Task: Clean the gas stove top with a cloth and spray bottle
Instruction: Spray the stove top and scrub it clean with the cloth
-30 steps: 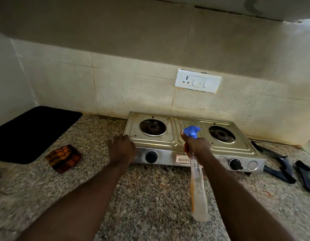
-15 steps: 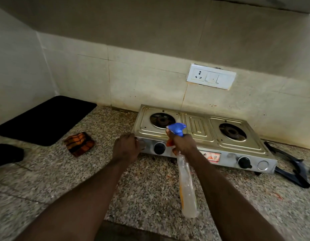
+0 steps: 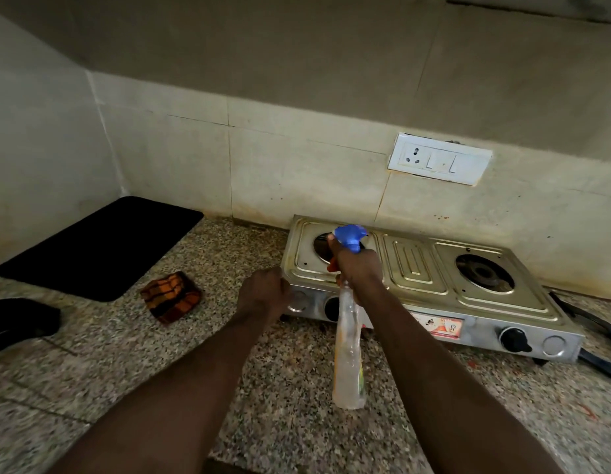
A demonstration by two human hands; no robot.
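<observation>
The right hand (image 3: 357, 268) was closed around the neck of the spray bottle (image 3: 348, 354), whose clear body hung down toward the near edge while its blue head (image 3: 348, 236) sat above the stove's left burner (image 3: 323, 248), nozzle aimed right along the top. The left hand (image 3: 263, 294) was curled in a loose fist against the near-left corner of the gas stove (image 3: 417, 268); whether it gripped the edge or only braced there could not be told. The stove's long axis ran left to right, slanting nearer toward the right, so the right burner (image 3: 485, 273) lay well apart from both hands, nearer the right one. The folded orange-and-black cloth (image 3: 170, 297) lay on the speckled granite counter (image 3: 126, 371) to the left, nearer the left hand, which would probably fetch it. A black mat (image 3: 99, 248) lay far left. Tiled wall rose behind, with a white switch plate (image 3: 439, 163) above the stove.
</observation>
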